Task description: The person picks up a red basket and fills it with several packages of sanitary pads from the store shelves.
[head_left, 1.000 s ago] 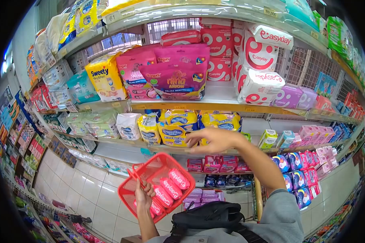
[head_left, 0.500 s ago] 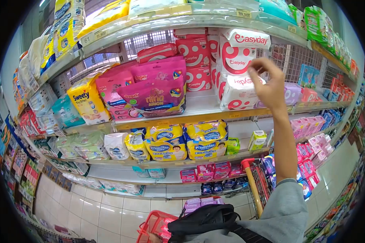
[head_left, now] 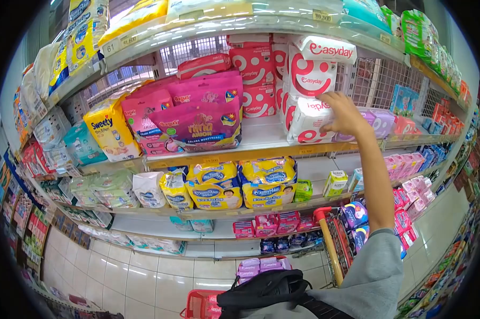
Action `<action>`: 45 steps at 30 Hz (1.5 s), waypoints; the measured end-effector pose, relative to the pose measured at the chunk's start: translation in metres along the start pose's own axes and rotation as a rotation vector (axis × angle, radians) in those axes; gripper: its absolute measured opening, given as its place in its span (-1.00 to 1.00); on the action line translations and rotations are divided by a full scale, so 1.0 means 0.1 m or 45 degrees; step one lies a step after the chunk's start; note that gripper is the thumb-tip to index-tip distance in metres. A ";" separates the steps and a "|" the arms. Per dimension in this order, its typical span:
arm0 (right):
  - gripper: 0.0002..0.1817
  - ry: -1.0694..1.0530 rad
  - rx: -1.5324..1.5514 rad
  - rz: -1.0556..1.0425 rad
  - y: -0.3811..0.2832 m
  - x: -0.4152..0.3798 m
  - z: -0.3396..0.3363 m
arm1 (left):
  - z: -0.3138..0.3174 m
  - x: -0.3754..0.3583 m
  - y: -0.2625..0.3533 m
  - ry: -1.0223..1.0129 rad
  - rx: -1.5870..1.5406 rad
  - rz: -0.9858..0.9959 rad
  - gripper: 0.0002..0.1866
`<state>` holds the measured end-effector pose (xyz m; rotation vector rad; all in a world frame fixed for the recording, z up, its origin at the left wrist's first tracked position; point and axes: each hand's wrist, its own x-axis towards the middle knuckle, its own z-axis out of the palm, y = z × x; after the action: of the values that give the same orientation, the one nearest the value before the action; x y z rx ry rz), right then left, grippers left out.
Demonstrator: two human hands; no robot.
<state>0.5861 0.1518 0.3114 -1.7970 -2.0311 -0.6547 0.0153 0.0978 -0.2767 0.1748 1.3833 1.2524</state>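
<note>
My right hand [head_left: 346,114] is at the right side of a white Easyday pack [head_left: 310,121] on the middle shelf. Its fingers curve over the pack's top edge and the thumb presses lower on its front, gripping it. The pack sits at the shelf's front edge. Right behind it stand more white-and-red Easyday packs [head_left: 310,77], with one lying on top [head_left: 328,51]. Purple packs [head_left: 382,123] lie to the right of my hand. My left hand is out of view.
Magenta Nina pouches [head_left: 208,125] and a yellow Sweety pack [head_left: 112,133] stand to the left. A red basket [head_left: 197,300] with packs in it is below, beside a black bag [head_left: 264,292]. A cart with a yellow handle [head_left: 331,255] stands below right.
My right hand has moved down and slightly left onto the white Easyday pack. My left hand, partly visible by the basket before, is out of view now.
</note>
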 end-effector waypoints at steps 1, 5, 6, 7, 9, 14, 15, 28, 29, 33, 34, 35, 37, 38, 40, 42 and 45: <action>-0.07 -0.019 0.009 -0.004 0.03 0.04 0.00 | -0.09 -0.05 -0.05 0.012 0.007 -0.006 -0.48; -0.06 -0.130 0.003 -0.083 0.15 0.17 0.01 | -0.46 -0.33 -0.31 0.065 0.032 -0.038 -0.47; -0.04 -0.140 0.054 -0.101 0.20 0.19 0.03 | -0.55 -0.40 -0.36 0.076 0.038 -0.044 -0.47; -0.03 -0.149 0.105 -0.116 0.22 0.19 0.03 | -0.63 -0.46 -0.40 0.086 0.044 -0.048 -0.47; -0.02 -0.215 0.129 0.010 0.17 0.18 -0.02 | -0.73 -0.55 -0.45 0.094 0.056 -0.049 -0.47; -0.08 -0.098 0.308 -0.066 0.26 0.16 -0.06 | -0.68 -0.53 -0.37 0.061 0.078 -0.011 -0.46; -0.11 -0.069 0.368 -0.103 0.28 0.16 -0.08 | -0.66 -0.51 -0.36 0.052 0.083 -0.003 -0.46; -0.24 -0.001 0.785 -0.062 -0.36 -0.38 -0.54 | -0.72 -0.77 -0.32 0.255 -0.024 -0.063 -0.49; -0.24 -0.038 0.842 -0.060 -0.52 -0.48 -0.52 | -0.61 -0.86 -0.17 0.210 -0.017 -0.096 -0.51; -0.25 -0.175 0.871 -0.263 -0.86 -0.72 -0.19 | -0.24 -1.36 0.44 -0.235 -0.094 -0.032 -0.54; -0.24 -0.280 0.853 -0.277 -0.95 -0.73 -0.15 | -0.16 -1.44 0.57 -0.273 -0.064 0.006 -0.55; -0.24 -0.387 0.833 -0.294 -1.07 -0.74 -0.10 | -0.10 -1.51 0.66 -0.307 -0.034 0.042 -0.55; -0.22 -0.391 0.821 -0.324 -1.26 -0.80 0.09 | 0.01 -1.58 0.81 -0.386 -0.117 0.032 -0.62; -0.21 -0.405 0.797 -0.358 -1.36 -0.83 0.21 | 0.08 -1.65 0.90 -0.437 -0.138 0.045 -0.65; -0.20 -0.408 0.785 -0.426 -1.62 -0.86 0.39 | 0.27 -1.83 1.12 -0.484 -0.158 0.067 -0.67; -0.23 -0.498 0.886 -0.493 -1.91 -0.86 0.57 | 0.46 -2.04 1.33 -0.601 -0.088 0.120 -0.67; -0.27 -0.448 0.974 -0.583 -2.29 -0.91 1.00 | 0.69 -2.29 1.55 -0.724 -0.075 0.185 -0.67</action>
<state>0.3759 0.1116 0.1541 -1.0517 -2.4673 0.3541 0.0500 0.0326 -0.0016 0.5535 0.8524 1.2348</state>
